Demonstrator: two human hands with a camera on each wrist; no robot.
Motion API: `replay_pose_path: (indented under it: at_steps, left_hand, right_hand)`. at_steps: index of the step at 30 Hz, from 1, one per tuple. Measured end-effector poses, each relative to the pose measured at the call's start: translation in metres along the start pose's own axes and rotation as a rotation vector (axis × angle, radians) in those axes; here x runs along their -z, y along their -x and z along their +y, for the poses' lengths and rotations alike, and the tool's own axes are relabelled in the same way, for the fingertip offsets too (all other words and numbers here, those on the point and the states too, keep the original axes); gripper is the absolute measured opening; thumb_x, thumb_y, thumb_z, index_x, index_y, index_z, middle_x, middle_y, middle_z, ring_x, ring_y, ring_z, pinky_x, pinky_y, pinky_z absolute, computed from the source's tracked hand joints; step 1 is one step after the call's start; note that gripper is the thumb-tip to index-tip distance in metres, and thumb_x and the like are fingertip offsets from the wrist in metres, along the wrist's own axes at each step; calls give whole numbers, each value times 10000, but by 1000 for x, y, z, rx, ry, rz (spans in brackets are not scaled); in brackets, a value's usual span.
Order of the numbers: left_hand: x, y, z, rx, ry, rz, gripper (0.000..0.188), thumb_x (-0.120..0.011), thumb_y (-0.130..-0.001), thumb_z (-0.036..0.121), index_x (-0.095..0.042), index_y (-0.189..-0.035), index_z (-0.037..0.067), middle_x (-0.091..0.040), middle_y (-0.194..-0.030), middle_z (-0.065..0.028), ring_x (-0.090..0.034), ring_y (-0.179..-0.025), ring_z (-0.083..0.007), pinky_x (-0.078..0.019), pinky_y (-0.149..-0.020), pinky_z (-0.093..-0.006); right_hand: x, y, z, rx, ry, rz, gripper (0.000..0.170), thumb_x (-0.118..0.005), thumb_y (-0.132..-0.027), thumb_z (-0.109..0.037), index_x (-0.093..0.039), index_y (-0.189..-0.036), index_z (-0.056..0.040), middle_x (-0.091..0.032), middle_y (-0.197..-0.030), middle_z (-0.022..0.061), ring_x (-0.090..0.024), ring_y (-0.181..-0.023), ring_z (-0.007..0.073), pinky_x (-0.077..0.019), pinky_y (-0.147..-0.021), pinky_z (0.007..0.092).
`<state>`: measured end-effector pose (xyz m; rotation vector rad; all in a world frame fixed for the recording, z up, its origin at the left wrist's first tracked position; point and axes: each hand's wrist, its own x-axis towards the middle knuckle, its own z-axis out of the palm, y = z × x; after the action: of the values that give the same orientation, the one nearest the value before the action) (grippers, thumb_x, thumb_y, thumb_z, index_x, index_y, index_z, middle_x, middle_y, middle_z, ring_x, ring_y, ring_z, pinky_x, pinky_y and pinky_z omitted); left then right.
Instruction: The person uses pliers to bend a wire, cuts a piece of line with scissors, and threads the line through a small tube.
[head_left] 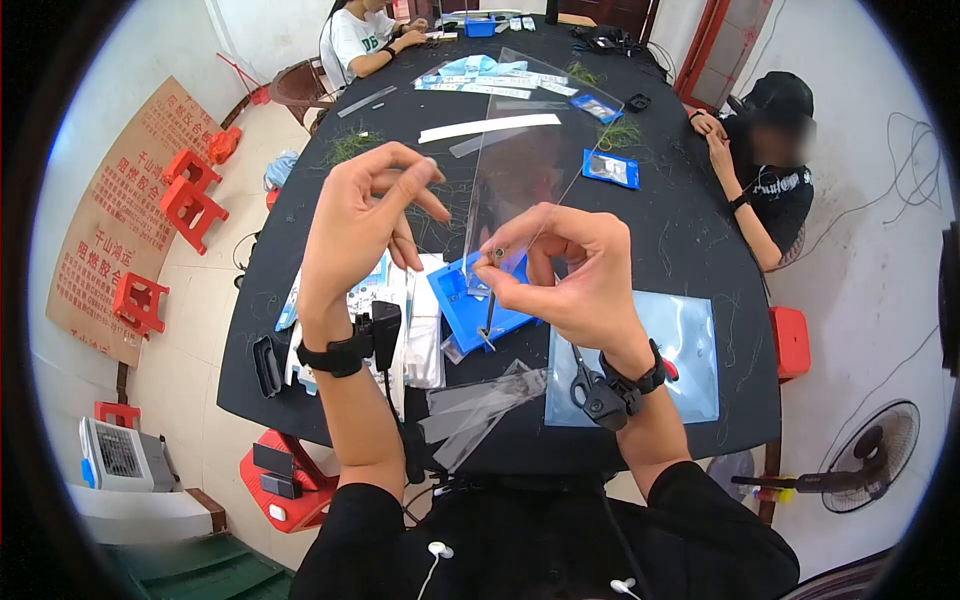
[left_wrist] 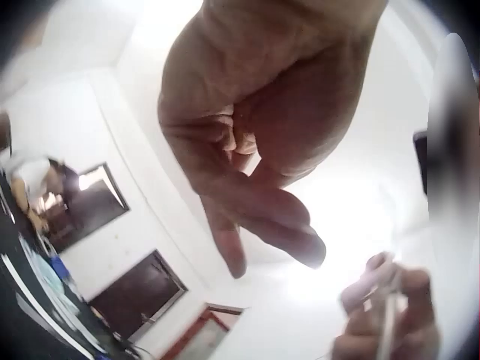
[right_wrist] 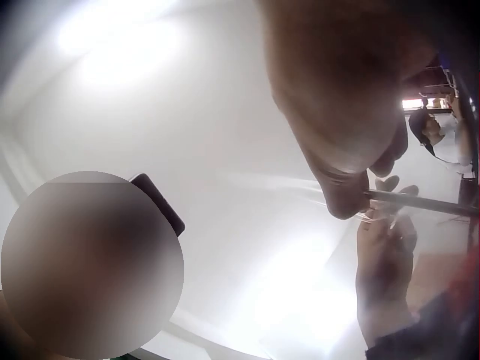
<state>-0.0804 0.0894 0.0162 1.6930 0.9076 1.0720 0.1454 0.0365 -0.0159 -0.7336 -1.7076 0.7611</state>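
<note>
My right hand [head_left: 575, 265], raised over the table, pinches a slim grey metal rod [head_left: 488, 312] between thumb and forefinger. The rod hangs down past the blue tray [head_left: 457, 318], with a small round end at the fingertips. In the right wrist view the same rod [right_wrist: 424, 201] runs sideways from the fingertips. My left hand [head_left: 365, 215] is raised to the left, its fingers bent and its thumb crossing the forefinger. In the left wrist view, two fingers [left_wrist: 285, 225] of that hand stretch downward; I cannot tell whether a fine thread lies between thumb and forefinger.
A clear plastic sheet [head_left: 520, 150] stands behind the hands. Scissors [head_left: 583, 385] lie on a pale blue sheet [head_left: 680, 350]. Clear strips [head_left: 480, 410], white packs [head_left: 425, 340] and green thread tangles [head_left: 620, 135] lie about. Two people [head_left: 365, 40] [head_left: 765, 160] sit at the table.
</note>
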Motion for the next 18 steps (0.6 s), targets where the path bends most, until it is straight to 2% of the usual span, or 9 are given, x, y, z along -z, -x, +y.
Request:
replay_pose_path:
  at_steps: [1,2,6,8,12,14,15,17,18]
  left_hand:
    - [-2,0,-2,21,-106,137,251,-596,-1040,210,-642,-1037,-38,-739,-795,-140,-693,-502,-163,-483,-384,-219]
    - [-5,-1,-2,4,-92,195,244,-611,-1031,201,-653,-1000,-38,-722,-768,-116,-696,-516,-158,-493,-403,-223]
    - [-13,0,0,-49,-141,325,250,-636,-1019,197,-663,-958,-44,-706,-749,-98,-689,-525,-142,-466,-414,-221]
    - [-11,1,0,-171,-187,438,254,-662,-1007,205,-682,-932,-37,-700,-746,-78,-664,-533,-107,-416,-420,-205]
    - [-9,4,6,-239,-253,591,274,-659,-1014,245,-702,-899,0,-673,-671,-32,-596,-519,-54,-353,-412,-181]
    - [-11,5,8,-251,-214,567,306,-644,-1023,269,-700,-880,4,-664,-651,-25,-595,-519,-51,-347,-410,-183]
    - [-11,6,10,-268,-173,539,340,-629,-1032,293,-698,-860,9,-654,-630,-18,-594,-519,-47,-341,-408,-185]
    - [-10,10,11,-278,-163,477,360,-616,-1039,310,-698,-854,12,-658,-643,-23,-599,-528,-46,-351,-415,-186]
    - [-10,12,12,-294,-154,411,382,-602,-1046,327,-699,-847,16,-662,-656,-27,-604,-537,-45,-361,-421,-186]
  right_hand:
    - [0,0,0,-16,-15,-4,166,-806,-777,-51,-748,-930,-28,-727,-769,-13,-429,-520,-31,-300,-483,170]
    - [-1,0,-1,-34,-30,-9,163,-808,-776,-54,-745,-924,-28,-727,-770,-14,-432,-522,-29,-299,-485,170]
    - [0,1,-1,-94,-86,-6,149,-812,-774,-58,-733,-897,-31,-718,-756,-13,-429,-523,-26,-294,-482,178]
    - [2,1,2,-90,-26,-93,142,-814,-772,-61,-720,-877,-38,-713,-753,-3,-423,-523,-21,-287,-479,190]
    - [5,-2,11,-151,15,-206,149,-819,-767,-80,-707,-860,-49,-685,-715,10,-411,-506,-6,-288,-477,202]
    - [11,-5,24,-216,95,-463,92,-798,-768,-57,-726,-822,-37,-734,-800,14,-467,-494,32,-314,-466,194]
    - [10,-6,32,-221,92,-466,92,-798,-768,-57,-726,-822,-37,-734,-800,14,-467,-494,32,-314,-466,194]
    - [9,-7,45,-63,157,-683,94,-792,-786,-93,-736,-835,-36,-727,-790,21,-527,-533,76,-364,-471,211]
    - [8,-6,45,-104,177,-726,118,-788,-797,-109,-733,-867,-31,-726,-789,32,-569,-566,113,-423,-492,232]
